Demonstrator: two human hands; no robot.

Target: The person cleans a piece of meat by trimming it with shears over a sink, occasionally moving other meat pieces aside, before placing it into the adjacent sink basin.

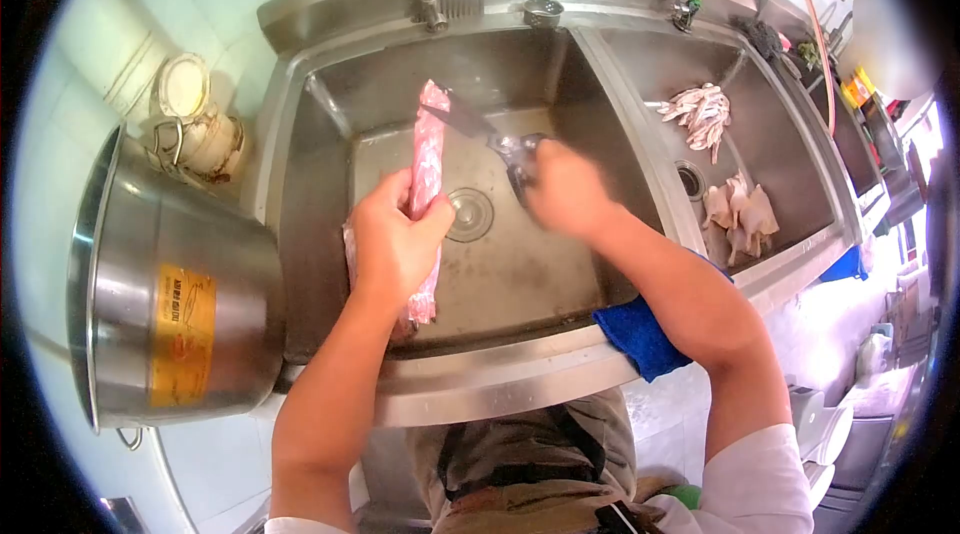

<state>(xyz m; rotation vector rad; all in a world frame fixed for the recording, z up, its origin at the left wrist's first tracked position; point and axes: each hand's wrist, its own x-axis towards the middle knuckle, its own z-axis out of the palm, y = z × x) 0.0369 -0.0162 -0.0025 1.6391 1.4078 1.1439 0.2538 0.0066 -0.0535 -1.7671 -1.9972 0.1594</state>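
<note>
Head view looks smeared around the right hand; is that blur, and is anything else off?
Head view: yes, motion blur on the right hand gripping a cutting tool; the left hand and pink meat pack are sharp; fisheye bends the sink rim; dark corners, blown-out glare upper right.

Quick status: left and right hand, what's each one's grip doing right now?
Left hand: closed around the pink meat strip.
Right hand: closed on the scissors, blade at the strip's top.
</note>
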